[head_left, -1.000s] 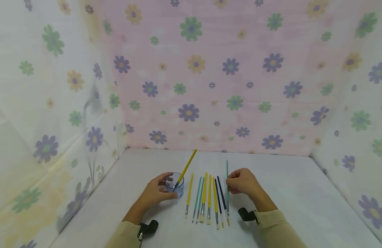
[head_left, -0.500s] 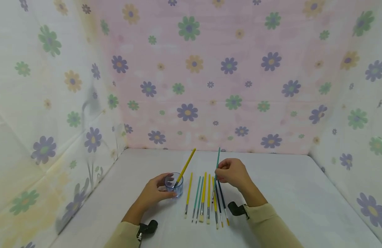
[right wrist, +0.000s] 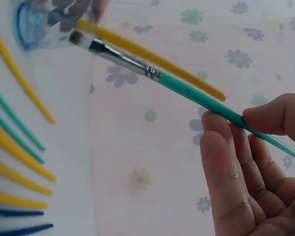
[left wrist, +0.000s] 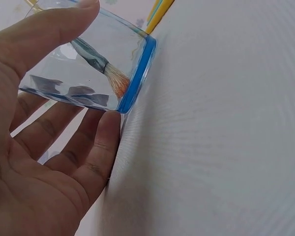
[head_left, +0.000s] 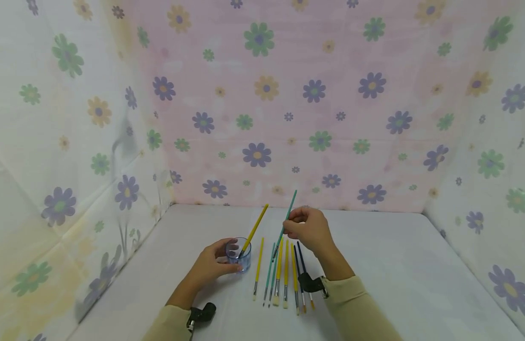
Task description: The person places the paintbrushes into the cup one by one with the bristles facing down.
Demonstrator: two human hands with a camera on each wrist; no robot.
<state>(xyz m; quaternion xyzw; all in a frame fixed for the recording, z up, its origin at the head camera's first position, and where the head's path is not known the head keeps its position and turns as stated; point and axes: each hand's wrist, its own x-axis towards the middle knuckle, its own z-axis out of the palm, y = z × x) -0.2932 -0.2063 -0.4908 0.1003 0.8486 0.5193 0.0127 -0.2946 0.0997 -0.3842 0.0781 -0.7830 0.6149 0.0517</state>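
Note:
A small clear cup with a blue base stands on the white table, and my left hand curls round it. A yellow brush leans in the cup, bristles down. My right hand pinches a teal brush above the row, its bristle end tilted down toward the cup. Several yellow, teal and dark blue brushes lie side by side on the table between my hands.
Flower-print cloth walls close in the table at the back and on both sides. Bare white tabletop stretches to the right of the brushes and to the left of the cup.
My right hand lifted the teal brush off the right end of the row and carried it up and left toward the cup. The left hand stayed on the cup.

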